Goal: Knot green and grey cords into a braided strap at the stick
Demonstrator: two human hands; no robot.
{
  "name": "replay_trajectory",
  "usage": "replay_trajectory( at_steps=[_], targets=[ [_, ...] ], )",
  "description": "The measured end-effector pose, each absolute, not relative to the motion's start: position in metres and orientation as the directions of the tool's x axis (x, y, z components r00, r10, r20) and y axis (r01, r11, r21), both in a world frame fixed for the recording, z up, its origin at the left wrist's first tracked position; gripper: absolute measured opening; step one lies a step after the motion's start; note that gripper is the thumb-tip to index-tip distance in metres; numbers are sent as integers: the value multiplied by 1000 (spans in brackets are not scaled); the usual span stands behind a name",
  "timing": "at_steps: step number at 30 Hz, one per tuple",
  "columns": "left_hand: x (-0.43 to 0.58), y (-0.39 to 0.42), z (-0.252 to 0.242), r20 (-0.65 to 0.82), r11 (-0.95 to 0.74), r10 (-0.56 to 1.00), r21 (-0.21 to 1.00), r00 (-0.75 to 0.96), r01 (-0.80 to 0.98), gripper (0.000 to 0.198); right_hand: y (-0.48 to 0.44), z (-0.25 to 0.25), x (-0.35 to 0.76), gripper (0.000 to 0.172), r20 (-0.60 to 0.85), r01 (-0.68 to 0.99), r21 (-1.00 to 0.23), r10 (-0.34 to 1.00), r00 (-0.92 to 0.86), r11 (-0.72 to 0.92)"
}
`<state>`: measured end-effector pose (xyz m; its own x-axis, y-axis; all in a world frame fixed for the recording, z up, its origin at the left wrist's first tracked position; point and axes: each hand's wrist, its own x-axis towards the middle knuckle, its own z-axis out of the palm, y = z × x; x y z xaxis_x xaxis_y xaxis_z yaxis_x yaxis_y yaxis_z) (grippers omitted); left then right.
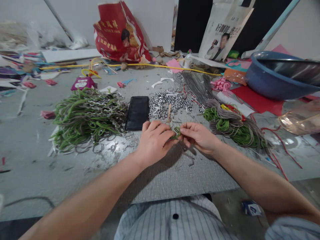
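Note:
Close together over the front of the table, my left hand (155,141) and my right hand (197,135) both pinch a short looped length of green cord (176,132). Grey cord ends (188,158) hang below my fingers. Just beyond the hands a thin wooden stick (169,111) points away from me. Behind it lies a spread of small metal nuts or rings (170,101). A black phone (137,113) rests left of them. Further left is a heap of green and grey cords with metal chains (90,116). On the right sits a bundle of uncut-looking green and grey cords (235,126).
A blue basin (277,78) stands at the right, with red sheets (257,100) beside it. At the back are a red bag (120,33), a white bag (222,30) and a yellow cord (155,65). Thin grey wires (198,85) lie behind the right bundle. The table's front edge (185,196) is near my lap.

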<state>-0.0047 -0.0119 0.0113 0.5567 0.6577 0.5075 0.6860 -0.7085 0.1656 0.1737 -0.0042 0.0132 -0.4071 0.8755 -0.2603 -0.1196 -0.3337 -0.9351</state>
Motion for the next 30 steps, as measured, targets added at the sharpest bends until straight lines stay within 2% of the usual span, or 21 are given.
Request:
replay_trajectory(
  at_steps=[5,6,8,9,11,13,15,21,25,30],
  targets=[
    [-3,-11,13,464,-716,683,271,564,643,22,-5,11,174,18,-203,-38,-972,913,-355,-231],
    [-3,-10,13,454,-710,692,287,561,643,21,-6,11,175,15,-158,9,-987,937,-310,-163],
    [-4,-9,14,426,-688,718,321,550,650,20,-8,12,176,15,34,154,-986,973,-227,70],
    [-4,-9,15,412,-678,730,337,544,654,20,-10,12,176,19,164,245,-944,959,-231,220],
    [-5,-8,15,391,-666,744,361,542,653,22,-13,11,176,27,372,390,-774,856,-358,499],
    [-6,-8,15,378,-664,747,377,547,645,25,-14,10,175,31,430,447,-600,739,-519,664],
    [-6,-8,14,370,-663,748,395,550,636,27,-14,8,173,32,410,483,-512,697,-589,710],
    [-5,-7,14,338,-649,760,424,555,631,27,-11,6,175,23,445,564,-404,693,-567,720],
    [-5,-7,14,338,-652,758,404,558,642,25,-12,8,177,24,432,588,-378,698,-571,715],
    [-5,-8,13,411,-678,730,341,546,651,21,-12,10,177,23,361,622,-367,722,-590,692]
  ],
)
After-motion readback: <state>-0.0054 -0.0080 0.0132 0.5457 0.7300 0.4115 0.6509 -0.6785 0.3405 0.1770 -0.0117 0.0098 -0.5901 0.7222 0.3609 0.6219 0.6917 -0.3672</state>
